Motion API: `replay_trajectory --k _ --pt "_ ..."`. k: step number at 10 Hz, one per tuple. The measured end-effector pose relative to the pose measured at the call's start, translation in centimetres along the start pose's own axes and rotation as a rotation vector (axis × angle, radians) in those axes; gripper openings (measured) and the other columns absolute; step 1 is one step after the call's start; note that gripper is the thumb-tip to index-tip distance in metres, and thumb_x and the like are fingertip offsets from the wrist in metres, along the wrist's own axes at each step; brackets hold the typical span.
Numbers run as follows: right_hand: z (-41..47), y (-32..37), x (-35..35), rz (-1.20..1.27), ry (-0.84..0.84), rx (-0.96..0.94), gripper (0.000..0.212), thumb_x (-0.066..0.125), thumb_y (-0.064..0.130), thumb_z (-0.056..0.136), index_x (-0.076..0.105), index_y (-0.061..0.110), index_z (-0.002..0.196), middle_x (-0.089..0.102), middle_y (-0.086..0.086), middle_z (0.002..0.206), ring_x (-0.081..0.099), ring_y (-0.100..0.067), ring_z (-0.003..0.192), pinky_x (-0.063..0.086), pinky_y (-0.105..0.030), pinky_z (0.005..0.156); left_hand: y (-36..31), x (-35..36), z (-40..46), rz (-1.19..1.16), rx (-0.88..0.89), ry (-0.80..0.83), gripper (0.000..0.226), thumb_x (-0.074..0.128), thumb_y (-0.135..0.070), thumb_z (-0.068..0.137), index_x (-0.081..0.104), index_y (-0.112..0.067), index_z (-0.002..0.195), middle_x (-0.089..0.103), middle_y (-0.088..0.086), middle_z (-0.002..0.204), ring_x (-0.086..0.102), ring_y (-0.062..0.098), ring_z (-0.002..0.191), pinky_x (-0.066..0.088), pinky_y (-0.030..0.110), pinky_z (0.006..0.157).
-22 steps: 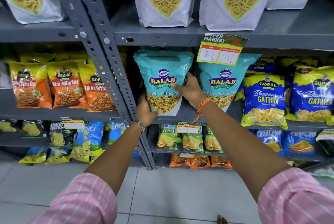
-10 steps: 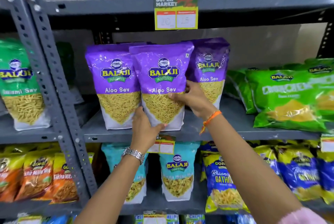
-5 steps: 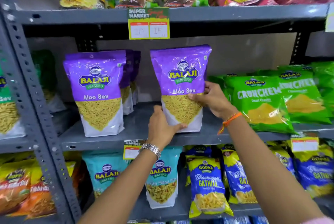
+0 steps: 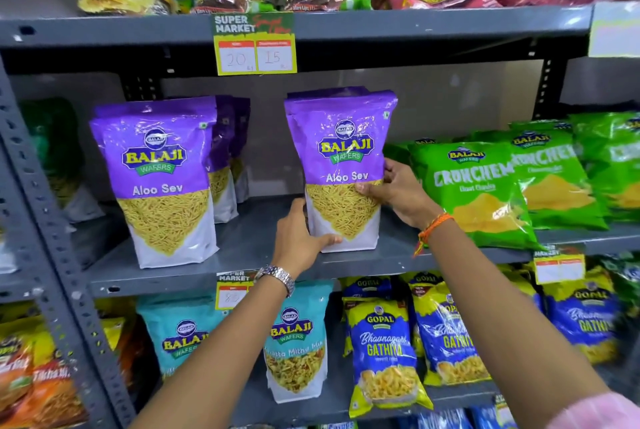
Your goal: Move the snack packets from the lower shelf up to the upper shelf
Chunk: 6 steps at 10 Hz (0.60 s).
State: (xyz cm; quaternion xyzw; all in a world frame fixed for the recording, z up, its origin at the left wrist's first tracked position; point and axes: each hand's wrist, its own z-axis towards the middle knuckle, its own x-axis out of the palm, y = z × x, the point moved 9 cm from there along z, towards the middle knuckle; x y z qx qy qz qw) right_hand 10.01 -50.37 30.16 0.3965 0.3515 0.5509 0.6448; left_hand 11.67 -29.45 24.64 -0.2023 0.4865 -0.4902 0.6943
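Note:
A purple Aloo Sev packet (image 4: 341,165) stands upright on the grey middle shelf (image 4: 249,248), with a second purple packet right behind it. My left hand (image 4: 299,238) grips its lower left corner. My right hand (image 4: 398,191) holds its right side, thumb across the front. More purple Aloo Sev packets (image 4: 162,179) stand to the left on the same shelf. On the shelf below stand two teal Balaji packets (image 4: 296,342), partly hidden by my left forearm.
Green Crunchem packets (image 4: 485,186) lean on the middle shelf just right of my right hand. Blue and yellow Gopal Gathiya packets (image 4: 384,352) fill the lower shelf's right side. The top shelf (image 4: 415,23) carries chip bags. A perforated upright post (image 4: 52,238) stands at left.
Both hands came up from a teal packet on the lower shelf to the middle shelf. They slid a purple Aloo Sev packet rightwards, away from the purple group, towards the green packets.

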Motion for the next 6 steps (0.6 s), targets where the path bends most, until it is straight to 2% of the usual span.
replay_trajectory --k 1,2,3,4,5,6 --pt "0.1 -0.4 -0.1 0.014 -0.003 0.01 0.043 0.074 -0.015 0.075 0.065 0.009 0.108 0.078 0.004 0.09 0.075 -0.007 0.081 0.061 -0.023 0.071 0.1 0.1 0.0 -0.005 0.011 -0.012 0.083 0.097 -0.041 0.055 0.054 -0.019 0.122 0.074 0.005 0.119 0.072 0.024 0.103 0.061 0.048 0.087" --pt "0.2 -0.5 0.0 0.019 -0.004 0.014 0.042 0.073 -0.016 0.075 0.065 0.009 0.107 0.077 0.001 0.092 0.075 -0.007 0.081 0.061 -0.022 0.07 0.2 0.0 0.0 0.002 0.001 -0.004 0.085 0.097 -0.041 0.054 0.054 -0.019 0.123 0.073 0.005 0.121 0.072 0.025 0.103 0.062 0.048 0.087" --pt "0.1 -0.5 0.0 0.03 -0.011 0.02 0.043 0.075 -0.014 0.075 0.064 0.008 0.111 0.075 -0.002 0.096 0.075 -0.007 0.081 0.061 -0.022 0.07 0.3 0.1 0.2 -0.015 0.01 0.007 0.088 0.095 -0.046 0.051 0.054 -0.02 0.124 0.073 0.006 0.122 0.072 0.026 0.105 0.062 0.049 0.088" --pt "-0.1 -0.7 0.1 0.026 -0.022 0.029 0.049 0.078 -0.01 0.072 0.062 0.005 0.116 0.074 -0.006 0.101 0.073 -0.019 0.092 0.063 -0.031 0.081 0.5 0.2 0.2 -0.016 0.01 0.008 0.091 0.09 -0.056 0.047 0.053 -0.022 0.122 0.073 0.005 0.121 0.073 0.025 0.103 0.062 0.049 0.086" --pt "-0.7 -0.5 0.2 0.048 -0.041 0.046 0.08 0.087 0.009 0.059 0.052 0.001 0.131 0.07 -0.016 0.116 0.067 -0.029 0.108 0.053 -0.052 0.103 0.5 0.1 -0.1 0.011 0.028 0.027 0.089 0.094 -0.045 0.055 0.051 -0.02 0.128 0.071 0.005 0.127 0.071 0.027 0.11 0.061 0.048 0.09" --pt "-1.6 0.2 -2.0 0.037 -0.19 -0.002 0.106 0.096 0.027 0.054 0.039 0.009 0.141 0.057 -0.02 0.137 0.06 -0.029 0.123 0.047 -0.05 0.11 0.8 -0.6 -0.3 0.003 0.042 0.001 0.105 0.096 -0.037 0.061 0.041 -0.015 0.147 0.065 0.006 0.139 0.067 0.027 0.122 0.057 0.046 0.1"
